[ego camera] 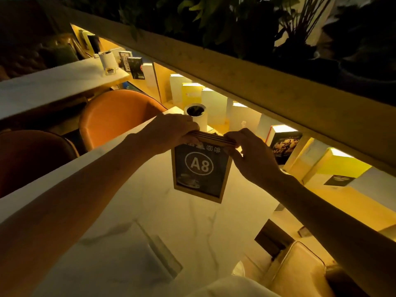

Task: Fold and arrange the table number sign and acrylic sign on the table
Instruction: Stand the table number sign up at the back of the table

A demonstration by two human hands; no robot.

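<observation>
Both hands grip the top edge of the table number sign (201, 168), the left hand (169, 133) at one top corner and the right hand (252, 155) at the other, fingers clamped on the stacked wooden panels, probably to press them together into a fold. The sign hangs upright over the desk (150, 211), its A8 face toward the person. A white cup (196, 114) stands just behind it.

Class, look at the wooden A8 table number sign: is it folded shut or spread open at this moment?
Folded shut: the table number sign shows its panels' top edges stacked together, pinched between the left hand and right hand.
</observation>
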